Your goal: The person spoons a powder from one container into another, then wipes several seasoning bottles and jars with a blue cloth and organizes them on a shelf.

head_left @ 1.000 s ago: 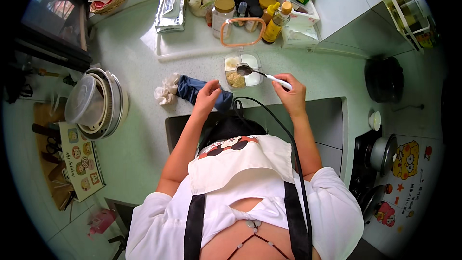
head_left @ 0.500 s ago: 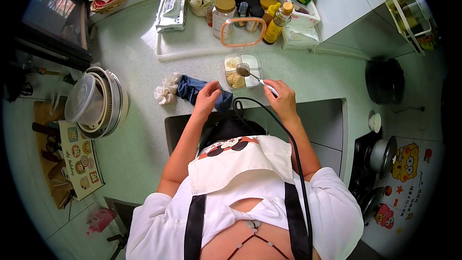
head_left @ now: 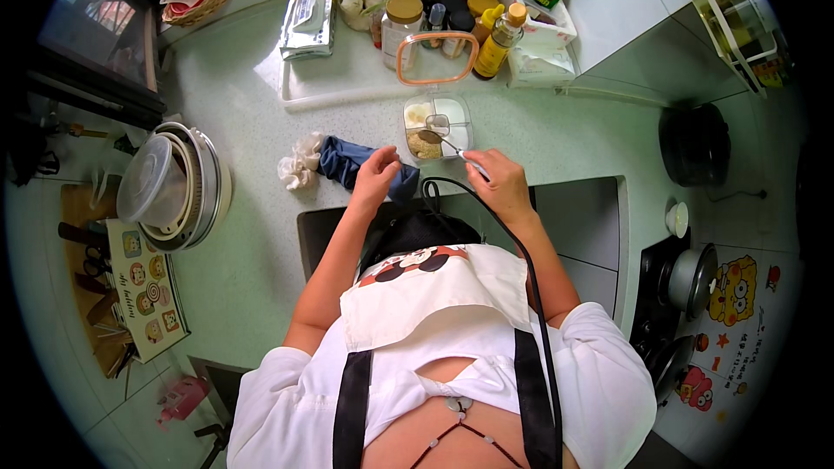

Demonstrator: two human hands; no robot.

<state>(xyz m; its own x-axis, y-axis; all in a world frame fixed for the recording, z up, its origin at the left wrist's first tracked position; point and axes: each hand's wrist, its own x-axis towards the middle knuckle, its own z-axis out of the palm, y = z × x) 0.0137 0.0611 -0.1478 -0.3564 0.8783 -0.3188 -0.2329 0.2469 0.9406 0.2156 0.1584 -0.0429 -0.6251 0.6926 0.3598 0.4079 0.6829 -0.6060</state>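
Observation:
My right hand (head_left: 504, 184) grips a small spoon (head_left: 429, 136) by its light handle. The spoon's bowl lies over the compartment of light-brown granules in a clear divided seasoning box (head_left: 470, 149). White seasonings fill the other visible compartments. Beyond the box its clear lid (head_left: 437, 38) stands raised, with an orange rim. My left hand (head_left: 377, 175) hovers over or touches a blue cloth sleeve (head_left: 340, 159) with a pale gathered end; I cannot tell which. Its fingers are curled together, and whatever is inside them, if anything, is hidden.
Behind the box, a white tray (head_left: 304, 97) bears jars, bottles, garlic and a packet. Stacked bowls and strainers (head_left: 213, 182) stand left, near a knife rack (head_left: 143, 291). The sink (head_left: 573, 230) is nearest me; pots (head_left: 691, 282) sit right. A black cable (head_left: 527, 265) crosses my right arm.
My right hand has moved slightly left and nearer to me. The spoon's bowl has shifted from the box's middle toward the brown granules. My left hand has stayed in place.

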